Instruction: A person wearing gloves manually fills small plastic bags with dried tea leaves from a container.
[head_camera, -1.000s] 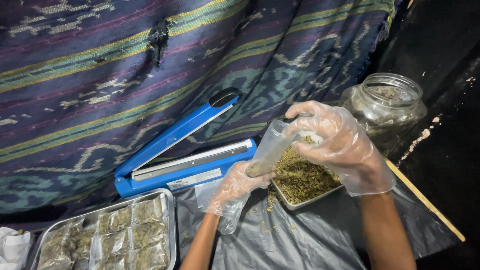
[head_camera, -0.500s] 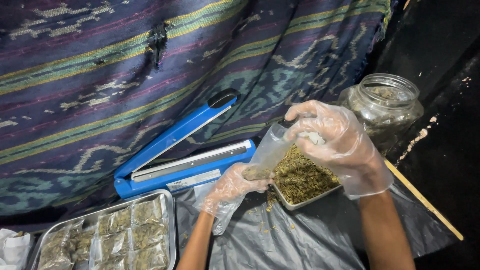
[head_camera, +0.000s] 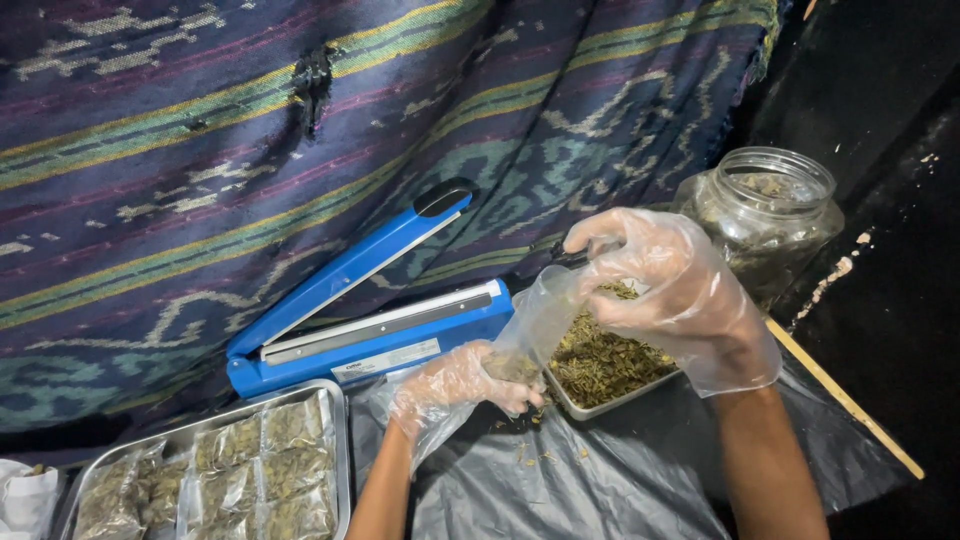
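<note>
Both hands wear loose, crinkled clear plastic gloves. The left hand (head_camera: 462, 385) pinches the herb-filled bottom of a small clear plastic pouch (head_camera: 530, 325), fingers closed on it; the right hand (head_camera: 668, 290) grips the pouch's open top, fingers curled. The pouch hangs over the near-left corner of a shallow metal tray (head_camera: 600, 405) heaped with dried, flaky green-brown herbs (head_camera: 600, 358), on wrinkled grey plastic sheeting (head_camera: 600, 480)

Both hands wear thin, clear disposable plastic gloves, loose and crinkled. The left hand (head_camera: 455, 385) has a baggy cuff flaring at the wrist; the right hand (head_camera: 670, 290) likewise. The forearms below are bare, without sleeves.
</note>
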